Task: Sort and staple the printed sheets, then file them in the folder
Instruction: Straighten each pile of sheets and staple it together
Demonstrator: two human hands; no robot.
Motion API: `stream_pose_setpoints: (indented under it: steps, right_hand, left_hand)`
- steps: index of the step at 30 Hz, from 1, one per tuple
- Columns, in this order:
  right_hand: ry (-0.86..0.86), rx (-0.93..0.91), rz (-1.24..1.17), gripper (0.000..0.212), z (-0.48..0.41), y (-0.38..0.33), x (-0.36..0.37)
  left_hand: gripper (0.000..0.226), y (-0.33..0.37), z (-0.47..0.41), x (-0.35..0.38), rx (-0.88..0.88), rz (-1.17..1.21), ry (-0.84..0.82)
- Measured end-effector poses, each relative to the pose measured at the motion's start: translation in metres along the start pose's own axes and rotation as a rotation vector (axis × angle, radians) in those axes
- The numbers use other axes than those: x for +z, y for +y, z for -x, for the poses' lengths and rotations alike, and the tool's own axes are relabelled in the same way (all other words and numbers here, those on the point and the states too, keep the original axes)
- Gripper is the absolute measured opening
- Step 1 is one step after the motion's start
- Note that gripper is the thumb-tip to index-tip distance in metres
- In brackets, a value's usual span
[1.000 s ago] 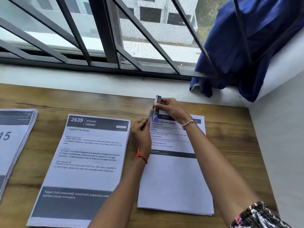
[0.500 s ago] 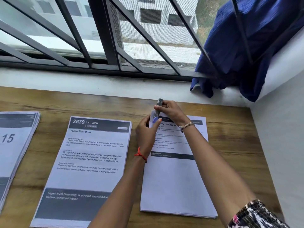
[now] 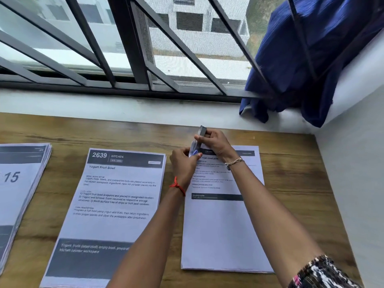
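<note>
Closest to me I see one black-and-white patterned sleeve (image 3: 320,273) on the right forearm. I count three stacks of printed sheets on the wooden table (image 3: 291,194), all flat with squared edges. The left stack (image 3: 18,190), printed "15", is thick and partly cut off by the frame. The middle stack (image 3: 116,204) is headed "2639 KITCHEN, Yogurt Fruit Bowl". The right stack (image 3: 220,231) has small text I cannot read. Two hands meet at the top left corner of the right stack, around one stapler (image 3: 197,143). It is slim, grey metal with a blue end, and stands tilted nearly upright. The left hand (image 3: 184,163), with a red thread (image 3: 176,186) at the wrist, pinches its lower end. The right hand (image 3: 216,142), wearing a chain bracelet (image 3: 234,162), curls its fingers round the upper part. I cannot tell whether the stapler bites the paper. The tabletop is brown with streaky grain and butts against a white sill (image 3: 124,109) and a pale wall (image 3: 353,163). Beyond them is a dark metal window grille (image 3: 128,48) of slanted bars, with one crumpled blue cloth (image 3: 301,59) draped at its right.
</note>
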State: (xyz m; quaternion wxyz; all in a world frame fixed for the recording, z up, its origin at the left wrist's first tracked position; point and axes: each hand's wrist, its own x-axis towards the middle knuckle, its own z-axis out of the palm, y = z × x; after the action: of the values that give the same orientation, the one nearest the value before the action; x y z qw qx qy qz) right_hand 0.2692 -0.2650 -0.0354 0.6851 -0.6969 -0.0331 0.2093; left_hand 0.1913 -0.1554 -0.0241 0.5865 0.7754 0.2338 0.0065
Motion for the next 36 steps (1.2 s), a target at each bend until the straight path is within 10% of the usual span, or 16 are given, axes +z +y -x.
stream_pose_setpoints:
  steps: [9,17,36]
  right_hand:
    - [0.034,0.080,-0.213,0.015,0.004,-0.009,-0.007]
    - [0.419,0.075,-0.720,0.021,0.015,-0.018,-0.018]
    - [0.452,0.267,-0.445,0.029,0.148,-0.033,0.009]
  left_hand:
    - [0.030,-0.005,0.009,-0.011,0.057,0.046,-0.126]
    - [0.037,-0.004,0.020,-0.016,0.077,-0.011,-0.109]
    - [0.025,0.001,0.108,-0.069,0.120,-0.192,0.097]
